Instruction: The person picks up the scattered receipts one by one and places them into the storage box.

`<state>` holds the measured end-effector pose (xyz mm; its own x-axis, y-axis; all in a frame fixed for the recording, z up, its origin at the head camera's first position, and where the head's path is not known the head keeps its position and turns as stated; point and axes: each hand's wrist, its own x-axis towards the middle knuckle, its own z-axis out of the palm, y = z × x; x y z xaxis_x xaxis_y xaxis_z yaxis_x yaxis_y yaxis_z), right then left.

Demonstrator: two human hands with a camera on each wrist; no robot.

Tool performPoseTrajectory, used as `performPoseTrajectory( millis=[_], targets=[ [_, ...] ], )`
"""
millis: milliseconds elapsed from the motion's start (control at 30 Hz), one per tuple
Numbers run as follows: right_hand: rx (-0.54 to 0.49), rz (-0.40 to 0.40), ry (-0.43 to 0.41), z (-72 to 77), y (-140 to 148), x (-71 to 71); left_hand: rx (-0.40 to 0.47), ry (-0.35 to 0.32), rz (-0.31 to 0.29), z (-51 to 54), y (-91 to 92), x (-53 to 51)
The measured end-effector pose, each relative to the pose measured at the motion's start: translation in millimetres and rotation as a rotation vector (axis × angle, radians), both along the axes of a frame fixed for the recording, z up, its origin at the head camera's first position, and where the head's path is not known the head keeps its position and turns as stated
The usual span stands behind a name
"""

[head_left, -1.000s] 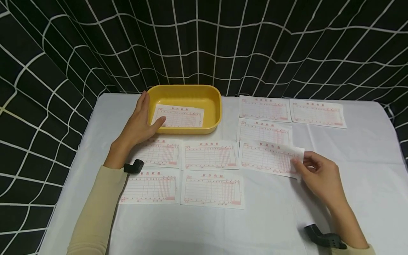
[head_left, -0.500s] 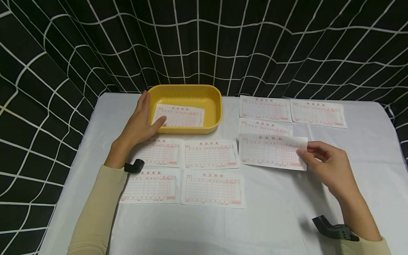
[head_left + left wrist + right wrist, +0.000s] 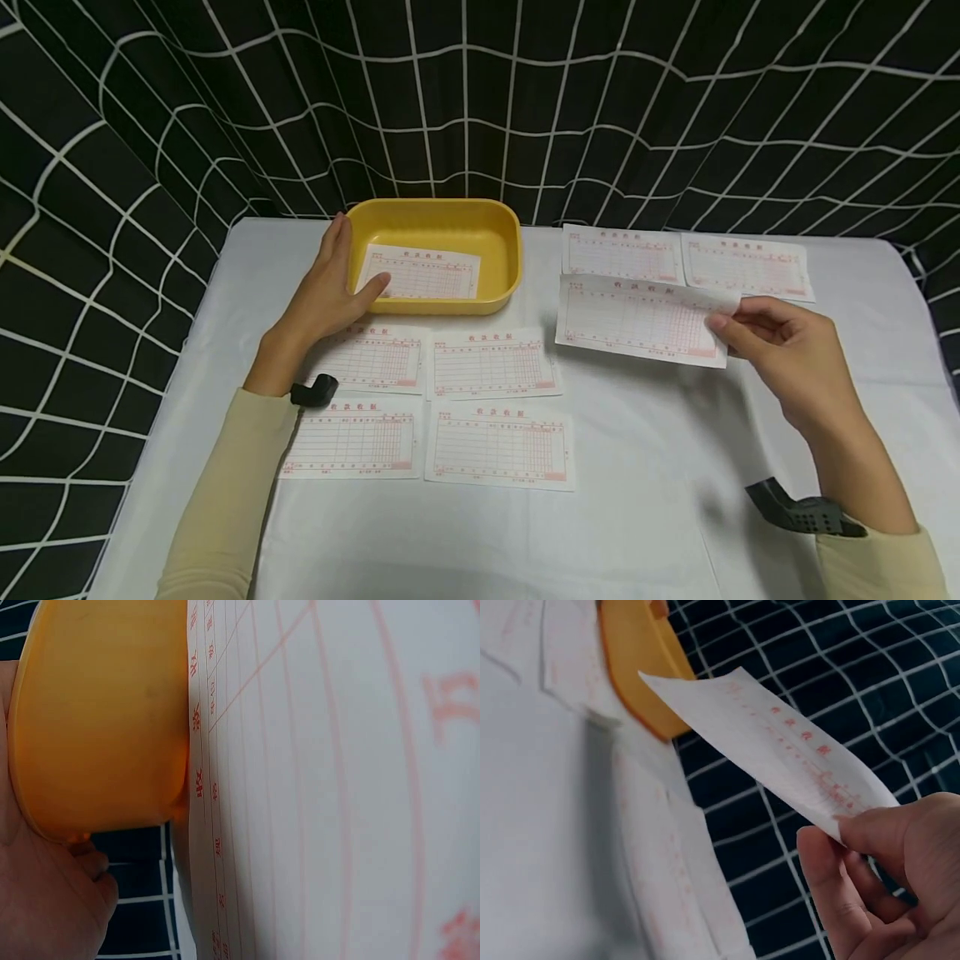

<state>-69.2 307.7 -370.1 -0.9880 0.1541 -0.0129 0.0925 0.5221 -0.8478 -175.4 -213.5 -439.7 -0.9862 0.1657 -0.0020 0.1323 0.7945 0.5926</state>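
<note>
One white rectangular red-printed paper slip (image 3: 637, 323) is pinched in my right hand (image 3: 791, 362) above the white-clothed counter (image 3: 622, 525), right of the yellow oblong plastic tray (image 3: 498, 258); my left hand (image 3: 322, 287) grips its left end.

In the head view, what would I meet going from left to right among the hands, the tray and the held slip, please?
Left hand, yellow tray, printed slip, right hand pinching that slip by its edge.
</note>
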Motion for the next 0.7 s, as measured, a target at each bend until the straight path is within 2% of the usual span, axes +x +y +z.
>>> performPoseTrajectory(
  millis=[133,267,300,433,567,700],
  targets=[
    [-0.084,0.023,0.012,7.0,-12,-13.1,-0.004,0.001,0.000,0.4,-0.2,0.1],
    [-0.136,0.056,-0.015,14.0,-28,-27.4,0.000,0.003,-0.001,0.1,-0.4,-0.3],
    [-0.112,0.059,-0.023,15.7,-34,-30.7,0.001,0.003,-0.001,-0.1,-0.5,-0.4],
    [-0.123,0.085,-0.032,18.5,-58,-45.3,0.011,0.006,-0.003,-0.3,-0.7,-0.3],
    [-0.171,0.147,-0.044,17.7,-83,-61.1,0.013,0.011,-0.007,-0.8,-0.5,-0.5],
    [-0.142,0.189,-0.061,17.8,-110,-75.7,0.009,0.006,-0.011,0.0,-1.4,-0.6]
  ],
)
